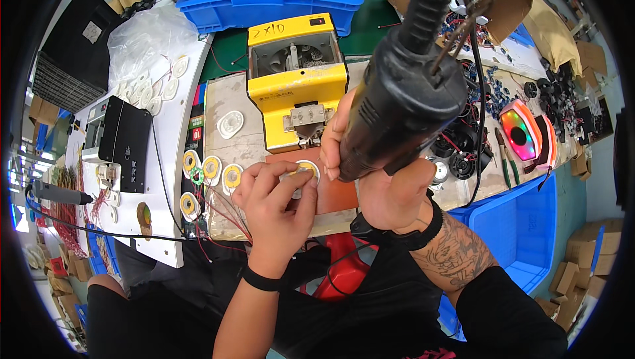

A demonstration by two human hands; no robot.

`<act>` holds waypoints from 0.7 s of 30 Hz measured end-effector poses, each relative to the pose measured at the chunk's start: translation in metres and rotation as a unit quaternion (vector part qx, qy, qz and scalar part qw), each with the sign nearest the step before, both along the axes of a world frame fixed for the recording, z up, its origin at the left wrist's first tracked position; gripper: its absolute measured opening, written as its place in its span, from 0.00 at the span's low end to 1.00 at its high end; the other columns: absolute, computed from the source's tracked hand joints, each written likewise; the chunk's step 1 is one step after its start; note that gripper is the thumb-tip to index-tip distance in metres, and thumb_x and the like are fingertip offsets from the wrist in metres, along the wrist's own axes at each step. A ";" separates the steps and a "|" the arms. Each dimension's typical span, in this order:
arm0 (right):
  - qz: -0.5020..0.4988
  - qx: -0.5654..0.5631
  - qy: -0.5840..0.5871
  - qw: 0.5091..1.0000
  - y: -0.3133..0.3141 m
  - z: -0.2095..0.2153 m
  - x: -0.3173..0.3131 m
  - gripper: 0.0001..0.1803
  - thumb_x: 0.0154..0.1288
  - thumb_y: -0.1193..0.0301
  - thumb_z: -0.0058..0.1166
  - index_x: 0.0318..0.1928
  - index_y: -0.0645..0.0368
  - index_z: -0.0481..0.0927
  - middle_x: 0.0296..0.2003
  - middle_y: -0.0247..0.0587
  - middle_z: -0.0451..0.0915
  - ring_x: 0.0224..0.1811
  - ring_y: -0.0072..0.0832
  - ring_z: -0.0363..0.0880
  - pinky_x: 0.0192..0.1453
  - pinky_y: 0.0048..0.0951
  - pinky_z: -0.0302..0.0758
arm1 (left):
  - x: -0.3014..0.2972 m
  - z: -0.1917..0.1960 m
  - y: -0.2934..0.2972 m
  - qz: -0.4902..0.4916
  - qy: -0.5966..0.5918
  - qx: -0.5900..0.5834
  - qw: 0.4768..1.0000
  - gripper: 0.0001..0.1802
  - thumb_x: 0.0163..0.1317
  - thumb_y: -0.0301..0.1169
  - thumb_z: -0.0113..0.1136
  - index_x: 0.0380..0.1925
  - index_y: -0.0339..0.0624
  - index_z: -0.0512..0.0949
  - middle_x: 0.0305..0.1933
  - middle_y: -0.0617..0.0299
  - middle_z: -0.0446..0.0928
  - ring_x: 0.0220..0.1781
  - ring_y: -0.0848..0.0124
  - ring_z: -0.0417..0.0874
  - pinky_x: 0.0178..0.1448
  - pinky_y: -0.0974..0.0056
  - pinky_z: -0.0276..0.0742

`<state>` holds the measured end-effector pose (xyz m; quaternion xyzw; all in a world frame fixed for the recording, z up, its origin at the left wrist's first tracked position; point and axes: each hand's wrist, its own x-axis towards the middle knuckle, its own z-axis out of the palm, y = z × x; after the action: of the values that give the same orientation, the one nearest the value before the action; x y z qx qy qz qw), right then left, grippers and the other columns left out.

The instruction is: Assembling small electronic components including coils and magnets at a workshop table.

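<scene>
My right hand [390, 201] is wrapped round a black electric screwdriver [405, 97], which hangs from a coiled spring and a thick black cable. Its tip points down and is hidden behind the hand. Just left of it, my left hand [281, 197] pinches a small round white part with a yellow ring [307, 165] on an orange-brown mat [338, 201]. A yellow screw feeder [297, 88] stands right behind both hands. Several similar white discs with yellow rings [232, 177] lie to the left, with thin wires among them. One plain white disc [231, 124] is beside the feeder.
A blue bin [264, 11] full of white parts stands at the back. On the right are green-handled pliers [508, 160], a lit orange-edged device [520, 137] and black round parts [463, 160]. A black box [126, 144] and a grey-handled tool [59, 193] are at left.
</scene>
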<state>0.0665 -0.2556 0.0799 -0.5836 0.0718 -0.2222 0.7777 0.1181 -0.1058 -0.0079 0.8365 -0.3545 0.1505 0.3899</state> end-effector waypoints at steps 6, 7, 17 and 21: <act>-0.011 0.013 -0.006 1.000 0.001 -0.001 0.000 0.64 0.32 0.08 0.41 0.47 0.56 0.68 0.31 0.34 0.73 0.33 0.21 0.74 0.37 0.25 0.71 | -0.002 -0.006 0.004 -0.001 0.004 -0.009 1.000 0.10 0.50 0.28 0.76 0.34 0.52 0.89 0.44 0.69 0.83 0.51 0.63 0.77 0.55 0.57 0.61; -0.011 0.013 -0.006 1.000 -0.001 -0.001 -0.001 0.64 0.32 0.08 0.41 0.47 0.56 0.68 0.31 0.34 0.73 0.33 0.21 0.74 0.37 0.25 0.71 | -0.003 -0.006 0.004 0.003 0.007 -0.008 1.000 0.10 0.51 0.29 0.76 0.35 0.52 0.89 0.44 0.69 0.83 0.51 0.62 0.77 0.55 0.57 0.62; -0.004 0.016 0.012 1.000 0.000 0.003 -0.004 0.64 0.30 0.08 0.43 0.46 0.55 0.69 0.30 0.33 0.73 0.33 0.22 0.75 0.37 0.26 0.72 | -0.007 -0.003 0.006 0.006 -0.009 -0.014 1.000 0.09 0.55 0.26 0.75 0.37 0.46 0.89 0.45 0.64 0.83 0.50 0.58 0.77 0.56 0.55 0.70; 0.016 0.020 0.017 1.000 0.000 0.003 -0.005 0.64 0.29 0.08 0.44 0.46 0.55 0.69 0.30 0.33 0.73 0.33 0.22 0.75 0.37 0.26 0.72 | -0.007 -0.002 0.006 0.008 -0.006 -0.007 1.000 0.09 0.54 0.26 0.76 0.36 0.46 0.89 0.45 0.63 0.83 0.50 0.58 0.77 0.56 0.55 0.70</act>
<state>0.0619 -0.2559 0.0827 -0.5729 0.0799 -0.1988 0.7912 0.1107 -0.1000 -0.0096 0.8355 -0.3489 0.1614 0.3925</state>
